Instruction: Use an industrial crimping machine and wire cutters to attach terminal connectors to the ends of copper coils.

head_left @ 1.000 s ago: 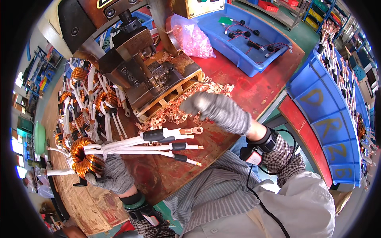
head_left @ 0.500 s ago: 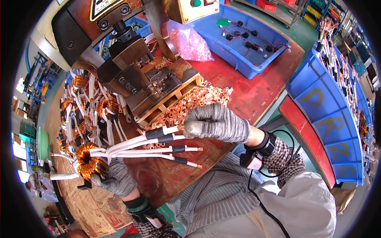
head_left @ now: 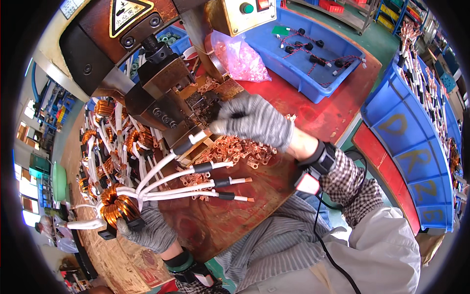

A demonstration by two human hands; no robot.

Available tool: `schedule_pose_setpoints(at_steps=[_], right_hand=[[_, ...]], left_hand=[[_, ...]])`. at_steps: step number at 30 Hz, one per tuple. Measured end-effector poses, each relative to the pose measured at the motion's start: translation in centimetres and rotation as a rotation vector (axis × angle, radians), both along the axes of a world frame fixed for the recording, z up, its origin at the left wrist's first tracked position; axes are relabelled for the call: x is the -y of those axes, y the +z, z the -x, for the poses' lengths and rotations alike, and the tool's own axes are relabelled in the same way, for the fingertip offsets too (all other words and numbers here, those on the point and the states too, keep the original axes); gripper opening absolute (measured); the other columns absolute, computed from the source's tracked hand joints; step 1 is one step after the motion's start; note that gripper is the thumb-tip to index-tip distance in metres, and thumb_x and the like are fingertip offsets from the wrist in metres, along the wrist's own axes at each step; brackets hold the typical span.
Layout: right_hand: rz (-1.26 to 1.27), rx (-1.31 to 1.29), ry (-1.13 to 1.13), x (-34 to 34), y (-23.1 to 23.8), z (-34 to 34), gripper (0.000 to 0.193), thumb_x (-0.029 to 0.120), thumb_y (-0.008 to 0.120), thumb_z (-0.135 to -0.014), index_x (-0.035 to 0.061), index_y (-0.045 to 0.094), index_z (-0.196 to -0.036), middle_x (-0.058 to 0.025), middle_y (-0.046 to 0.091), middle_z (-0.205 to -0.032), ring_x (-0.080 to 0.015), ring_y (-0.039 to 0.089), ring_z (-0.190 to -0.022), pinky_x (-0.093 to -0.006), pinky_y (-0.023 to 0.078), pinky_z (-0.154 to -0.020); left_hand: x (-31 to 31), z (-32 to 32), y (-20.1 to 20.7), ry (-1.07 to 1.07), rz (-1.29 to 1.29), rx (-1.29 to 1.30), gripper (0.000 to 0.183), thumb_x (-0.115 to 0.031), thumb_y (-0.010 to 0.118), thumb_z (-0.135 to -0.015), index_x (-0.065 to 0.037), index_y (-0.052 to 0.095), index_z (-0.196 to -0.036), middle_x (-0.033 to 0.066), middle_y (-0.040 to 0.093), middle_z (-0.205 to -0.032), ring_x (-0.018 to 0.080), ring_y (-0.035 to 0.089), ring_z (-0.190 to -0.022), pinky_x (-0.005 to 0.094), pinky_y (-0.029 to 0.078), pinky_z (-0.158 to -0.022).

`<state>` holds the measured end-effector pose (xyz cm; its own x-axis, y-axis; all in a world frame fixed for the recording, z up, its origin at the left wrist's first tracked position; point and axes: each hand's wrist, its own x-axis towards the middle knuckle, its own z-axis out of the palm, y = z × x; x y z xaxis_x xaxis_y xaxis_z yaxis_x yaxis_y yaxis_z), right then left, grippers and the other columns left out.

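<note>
My left hand (head_left: 151, 230), in a grey knit glove, is closed round the copper-wound ring coil (head_left: 119, 205) near its black base. Several thick white leads with black sleeves fan out to the right from the coil. My right hand (head_left: 257, 122), gloved too and a little blurred, pinches the tip of the uppermost lead (head_left: 163, 167) at the front of the press die (head_left: 200, 105). The other leads end in bare copper over the table. A pile of copper lugs (head_left: 235, 151) lies below my right hand.
The press (head_left: 156, 85) stands at the back left. Many similar coils (head_left: 103, 139) crowd the table beside it. A pink bag of lugs (head_left: 240, 59) and a blue tray (head_left: 318, 90) of small wired parts sit behind. A blue bin (head_left: 409, 147) of leads stands at right.
My right hand has moved up and left to the press, bringing the uppermost lead's tip from above the table to the die. My left hand still holds the coil, shifted slightly right.
</note>
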<state>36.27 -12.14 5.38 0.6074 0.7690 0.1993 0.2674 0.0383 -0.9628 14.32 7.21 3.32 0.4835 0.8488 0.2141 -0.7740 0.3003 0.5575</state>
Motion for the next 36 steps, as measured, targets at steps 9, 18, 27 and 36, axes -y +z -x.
schedule_pose_setpoints(at_steps=[9, 18, 27, 36], right_hand=[[0.136, -0.273, 0.091, -3.7, 0.5, -3.9, 0.020, 0.023, 0.063, -0.073, 0.0034, 0.064, -0.075, -0.0031, 0.057, -0.060, -0.0104, 0.050, -0.048, -0.0242, 0.041, -0.040], [0.176, -0.031, 0.044, -4.8, 0.1, -4.5, 0.028, 0.027, 0.063, -0.073, 0.0004, 0.064, -0.081, -0.0074, 0.061, -0.063, -0.0158, 0.056, -0.054, -0.0286, 0.045, -0.053], [-0.247, 0.106, -0.335, -1.4, -0.1, -3.4, 0.023, 0.023, 0.058, -0.080, 0.0001, 0.060, -0.079, -0.0072, 0.055, -0.059, -0.0129, 0.049, -0.055, -0.0298, 0.042, -0.055], [-0.390, -0.024, -0.503, -0.5, 0.5, -3.6, 0.023, 0.022, 0.056, -0.082, 0.0005, 0.060, -0.074, 0.0003, 0.053, -0.056, -0.0050, 0.043, -0.053, -0.0238, 0.038, -0.049]], left_hand=[[-0.8, -1.2, 0.7, 0.191, -0.060, -0.175, 0.057, -0.027, 0.065, -0.070, -0.008, 0.043, -0.119, 0.0141, 0.047, -0.118, 0.0305, 0.045, -0.108, 0.0515, 0.038, -0.089], [-0.1, -2.1, 0.6, 0.344, -0.030, -0.139, 0.058, -0.024, 0.065, -0.071, -0.004, 0.041, -0.120, 0.0143, 0.047, -0.118, 0.0280, 0.046, -0.109, 0.0442, 0.039, -0.091], [1.6, -2.4, 1.4, 0.471, -0.127, -0.323, 0.053, -0.032, 0.058, -0.078, -0.003, 0.041, -0.119, 0.0154, 0.045, -0.120, 0.0294, 0.045, -0.109, 0.0468, 0.039, -0.090], [0.5, -2.1, 0.6, 0.358, -0.085, -0.252, 0.053, -0.031, 0.058, -0.078, -0.007, 0.040, -0.121, 0.0157, 0.041, -0.124, 0.0319, 0.045, -0.108, 0.0485, 0.041, -0.087]])
